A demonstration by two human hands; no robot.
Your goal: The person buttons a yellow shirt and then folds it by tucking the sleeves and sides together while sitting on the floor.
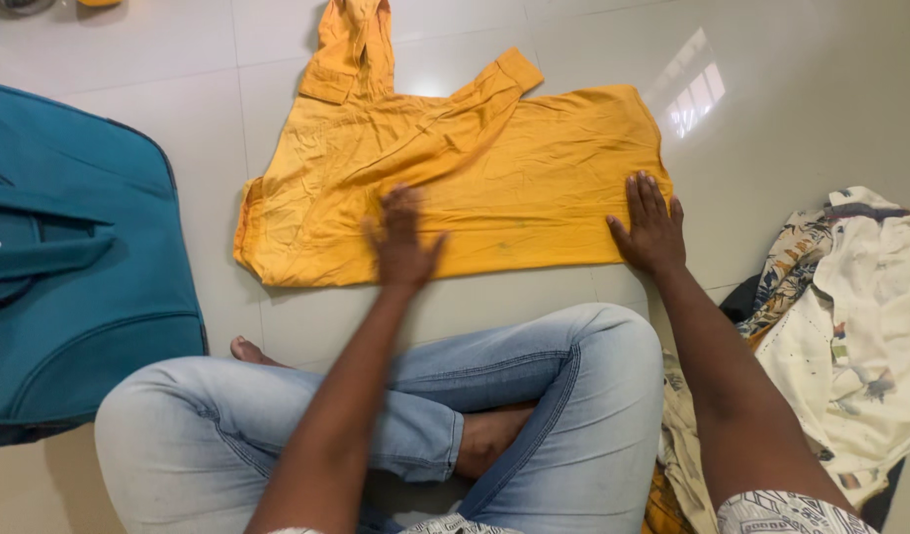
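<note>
Yellow shirt [494,178]: it lies flat on the shiny tiled floor [801,109], right in front of the sitting person. It is folded over, with one sleeve [475,99] laid across the top and another part sticking up at the far end.
Left hand [403,242]: it rests flat on the near part of the shirt, close to the middle. The grip is spread, fingers wide, pinching nothing. It looks a bit blurry.
Right hand [652,227]: it lies flat on the near right corner of the shirt. The grip is spread too, fingers out, holding nothing.
Legs: the person sits cross-legged in light blue jeans [534,396], bare feet tucked in, just near the shirt's edge.
Teal suitcase [69,267]: it lies on the floor to the left, near the shirt but not touching it.
Pile of clothes [850,346]: cream cloth with flower and leaf prints, heaped on the floor to the right, beside the right arm.
</note>
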